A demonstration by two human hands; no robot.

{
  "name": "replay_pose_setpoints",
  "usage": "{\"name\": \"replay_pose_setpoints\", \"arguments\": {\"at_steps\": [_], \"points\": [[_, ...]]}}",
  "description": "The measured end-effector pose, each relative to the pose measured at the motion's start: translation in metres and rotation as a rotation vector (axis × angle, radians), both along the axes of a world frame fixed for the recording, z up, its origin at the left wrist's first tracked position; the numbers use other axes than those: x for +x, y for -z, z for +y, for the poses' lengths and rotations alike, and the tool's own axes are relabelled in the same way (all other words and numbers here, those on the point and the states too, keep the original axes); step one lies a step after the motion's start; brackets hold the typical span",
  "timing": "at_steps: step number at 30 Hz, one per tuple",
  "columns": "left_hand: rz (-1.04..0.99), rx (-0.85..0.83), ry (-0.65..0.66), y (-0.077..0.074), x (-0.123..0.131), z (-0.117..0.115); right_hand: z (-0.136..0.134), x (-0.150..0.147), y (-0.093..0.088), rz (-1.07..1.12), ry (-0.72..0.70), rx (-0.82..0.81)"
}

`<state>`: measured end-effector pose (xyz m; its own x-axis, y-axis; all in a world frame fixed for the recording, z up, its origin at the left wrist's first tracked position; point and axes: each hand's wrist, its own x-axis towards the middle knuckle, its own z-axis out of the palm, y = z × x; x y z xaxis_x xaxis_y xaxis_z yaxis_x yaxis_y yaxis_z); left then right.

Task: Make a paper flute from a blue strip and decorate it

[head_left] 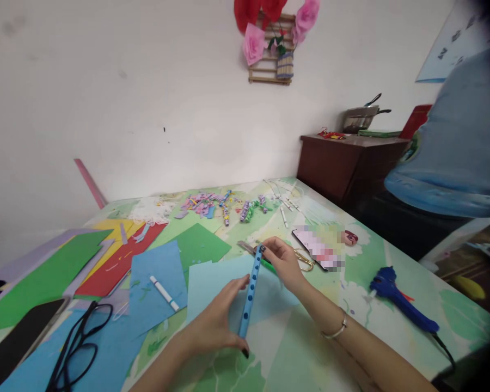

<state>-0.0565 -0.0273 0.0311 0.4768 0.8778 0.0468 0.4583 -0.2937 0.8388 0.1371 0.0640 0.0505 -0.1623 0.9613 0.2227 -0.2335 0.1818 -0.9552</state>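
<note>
A narrow light-blue paper strip with dark-blue dots (250, 298), perhaps rolled or folded, is held tilted above the table. The fingers of my right hand (285, 262) pinch its upper end. My left hand (216, 313) is curved around its lower part, the index finger against its side and the thumb at the bottom end. Under the hands lies a pale-blue sheet (200, 288). Scissors with green handles (268, 265) lie partly hidden behind the strip and my right hand. Left of my left hand, a white marker (164, 294) rests on a blue sheet (147, 267).
A blue glue gun (404, 305) lies at right, near a phone (316, 249) and gold scissors (304, 260). Coloured sheets (53, 267), black glasses (79, 337) and a dark phone (22, 340) cover the left. Paper scraps (202, 204) and small rolls (245, 211) lie behind.
</note>
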Motion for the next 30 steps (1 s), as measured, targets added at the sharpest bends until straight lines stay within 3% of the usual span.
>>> {"name": "replay_pose_setpoints", "arguments": {"at_steps": [5,8,14,20,24,30], "points": [[-0.147,-0.207,0.255,-0.034,0.012,0.013,-0.009,-0.002,-0.026,-0.019,-0.006,0.056],[-0.354,-0.317,0.300,-0.054,0.018,0.026,-0.011,-0.007,-0.043,-0.030,-0.004,0.082],[-0.658,-0.177,-0.145,-0.086,0.039,0.051,-0.008,-0.022,-0.077,-0.001,0.032,0.165],[-0.760,-0.063,-0.243,-0.098,0.043,0.049,0.001,-0.032,-0.089,0.169,0.201,0.190],[-0.812,-0.030,-0.271,-0.097,0.040,0.047,0.001,-0.034,-0.088,0.073,0.145,0.169],[-0.972,0.024,-0.336,-0.093,0.036,0.053,-0.011,-0.036,-0.090,-0.144,0.230,0.242]]}}
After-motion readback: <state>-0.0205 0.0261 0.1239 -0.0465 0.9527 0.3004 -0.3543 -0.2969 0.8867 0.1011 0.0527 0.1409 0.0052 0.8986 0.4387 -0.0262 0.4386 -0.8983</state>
